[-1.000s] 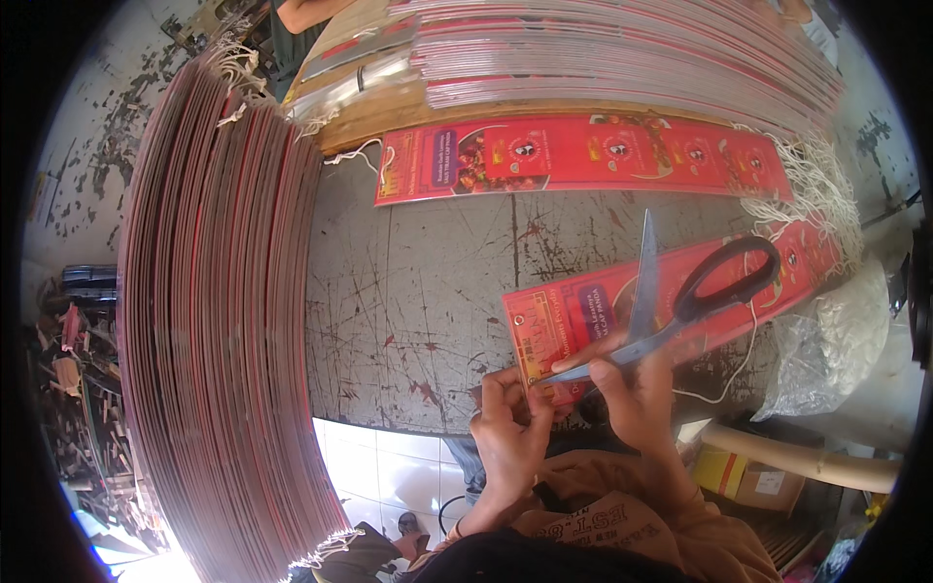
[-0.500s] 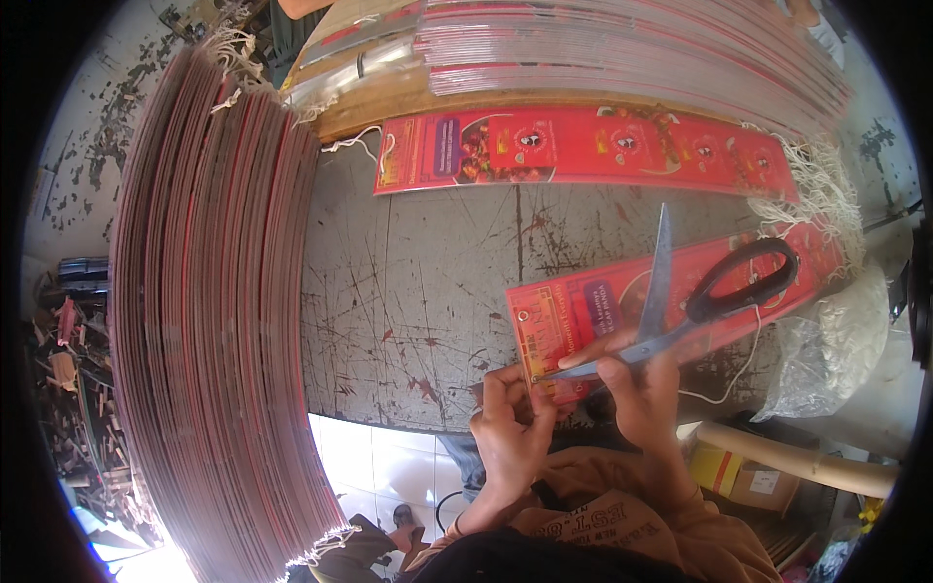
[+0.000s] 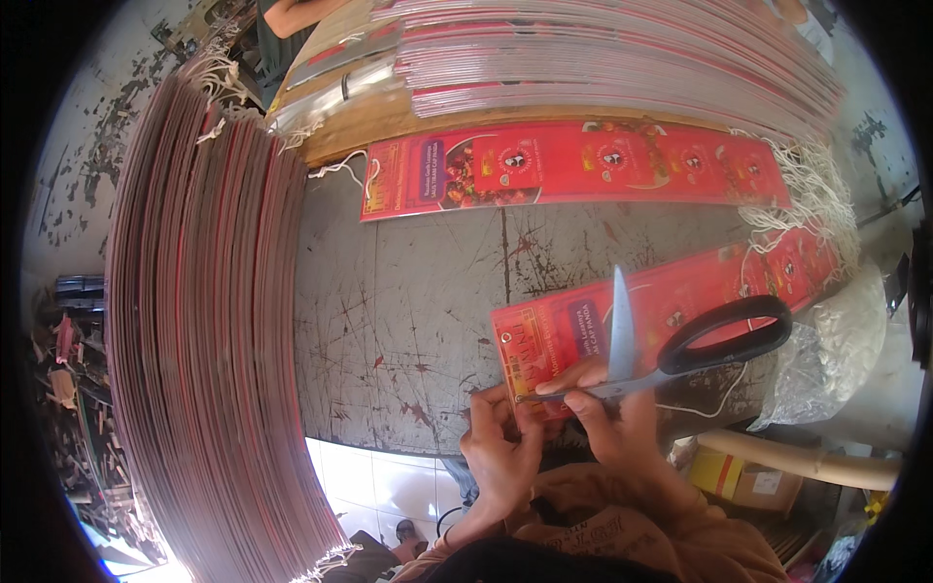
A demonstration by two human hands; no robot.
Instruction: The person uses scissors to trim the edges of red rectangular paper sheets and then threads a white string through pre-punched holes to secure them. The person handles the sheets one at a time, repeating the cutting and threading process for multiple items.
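A long red printed sign strip (image 3: 559, 335) lies slanted across the near right of the table. At its near left corner my left hand (image 3: 498, 449) is closed, fingers and thumb pinching the edge. My right hand (image 3: 622, 428) grips spread-open scissors (image 3: 623, 335) by the blades, not by the black handle. One blade points left along the strip's end, its tip at the corner hole beside my left fingers. The other blade stands up above the strip. White string (image 3: 714, 406) loops out near my right wrist. My fingertips partly cover the corner.
Another red strip (image 3: 573, 167) lies farther back, with white strings (image 3: 812, 185) bunched at its right end. A tall stack of strips (image 3: 199, 340) stands left; plastic-covered strips (image 3: 603, 73) fill the back. A clear bag (image 3: 836, 350) and cardboard tube (image 3: 802, 460) are right. Another person's arm (image 3: 301, 14) shows at top.
The scissors have turned, so the raised blade appears lower and the handle nearer. My hands and the strip corner sit slightly farther left and lower in view, which has itself shifted a little.
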